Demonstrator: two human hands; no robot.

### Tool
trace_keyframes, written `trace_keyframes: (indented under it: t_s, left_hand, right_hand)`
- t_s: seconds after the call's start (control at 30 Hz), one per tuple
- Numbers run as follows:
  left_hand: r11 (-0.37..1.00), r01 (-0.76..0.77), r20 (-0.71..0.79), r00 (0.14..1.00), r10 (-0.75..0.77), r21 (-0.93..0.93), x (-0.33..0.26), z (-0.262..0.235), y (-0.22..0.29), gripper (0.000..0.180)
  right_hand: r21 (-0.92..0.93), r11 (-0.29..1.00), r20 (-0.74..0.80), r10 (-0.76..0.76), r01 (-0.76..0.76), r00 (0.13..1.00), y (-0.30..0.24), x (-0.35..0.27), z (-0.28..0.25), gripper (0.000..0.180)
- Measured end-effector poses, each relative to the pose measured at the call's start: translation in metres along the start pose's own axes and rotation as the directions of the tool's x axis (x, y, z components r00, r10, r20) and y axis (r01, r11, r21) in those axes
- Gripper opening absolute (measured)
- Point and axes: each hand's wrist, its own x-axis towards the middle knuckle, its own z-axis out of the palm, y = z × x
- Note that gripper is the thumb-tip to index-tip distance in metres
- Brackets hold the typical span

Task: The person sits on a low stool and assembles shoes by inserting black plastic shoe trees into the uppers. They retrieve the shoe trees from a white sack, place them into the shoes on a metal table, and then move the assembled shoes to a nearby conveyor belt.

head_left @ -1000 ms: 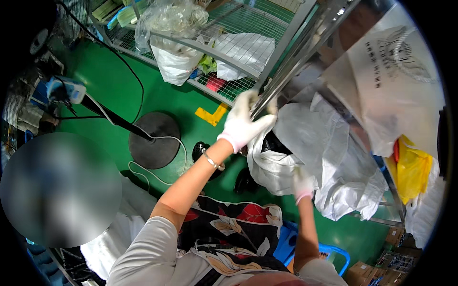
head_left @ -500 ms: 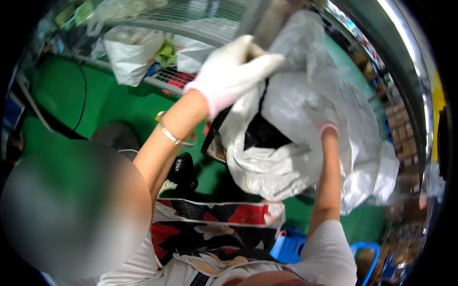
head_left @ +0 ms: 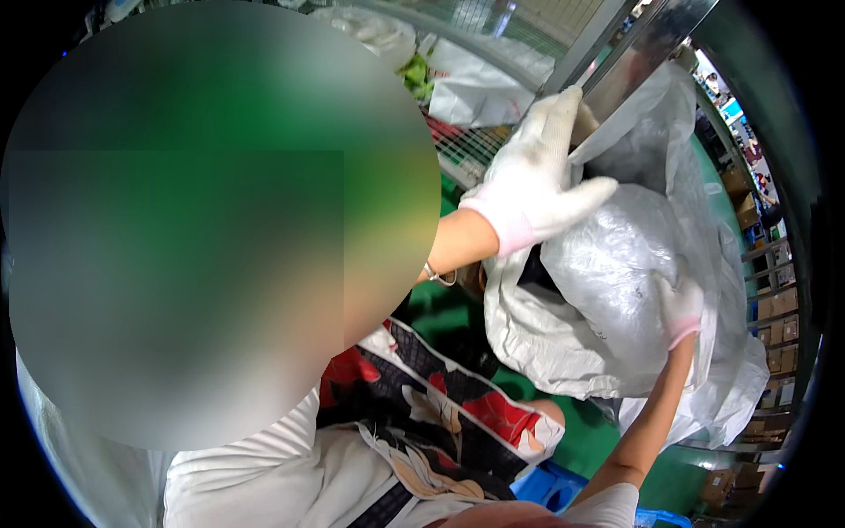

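My left hand point(head_left: 541, 172), in a white knit glove with a pink cuff, is open. Its thumb sticks out to the right and its fingers point up beside the rim of a large white woven sack point(head_left: 550, 356). My right hand point(head_left: 682, 304), gloved alike, reaches into the sack's right side. Its partly visible fingers are bent onto a bulging clear plastic bag point(head_left: 607, 255) and appear to grip it. That bag fills much of the sack's mouth. A translucent liner point(head_left: 656, 114) stands up behind it. Something dark shows inside, largely covered.
A wire shelf point(head_left: 471, 145) with white bags point(head_left: 484, 84) stands at the far side, beside a metal post point(head_left: 647, 53). A blue plastic item point(head_left: 550, 484) is near my legs. Cardboard boxes point(head_left: 779, 308) line the right. A blurred disc hides much of the left.
The view has swung left, so the sack appears farther right. My left hand has opened from a curled shape. My right hand, hidden by plastic before, now shows against the clear plastic bag.
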Motion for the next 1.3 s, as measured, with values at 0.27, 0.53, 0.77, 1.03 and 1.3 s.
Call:
trace_keyframes:
  t_s: [0.27,0.53,0.77,1.03,1.3]
  left_hand:
    - [0.971,0.088,0.395,0.919,0.007,-0.221,-0.085,-0.051,0.029,0.110]
    - [0.828,0.519,0.556,0.760,-0.336,-0.210,-0.121,-0.140,0.002,0.053]
    - [0.644,0.602,0.075,0.755,-0.651,-0.472,-0.125,-0.231,-0.066,0.045]
    - [0.531,0.398,-0.251,0.571,-0.781,-0.748,-0.115,-0.266,-0.186,0.038]
    - [0.784,0.619,-0.837,0.409,-0.363,-0.037,-0.091,-0.207,-0.250,0.041]
  right_hand:
    - [0.532,0.802,0.007,-0.325,0.272,0.946,-0.074,-0.090,-0.078,0.036]
    - [0.788,0.582,0.126,-0.473,0.202,0.872,-0.148,-0.085,-0.038,0.037]
    - [0.861,0.389,-0.226,-0.286,0.328,0.931,-0.172,-0.036,0.005,0.029]
    - [0.624,0.778,0.109,0.008,-0.074,0.994,0.001,0.026,0.125,0.050]
    - [-0.104,0.895,-0.469,0.341,-0.434,0.815,0.142,0.072,0.102,0.068]
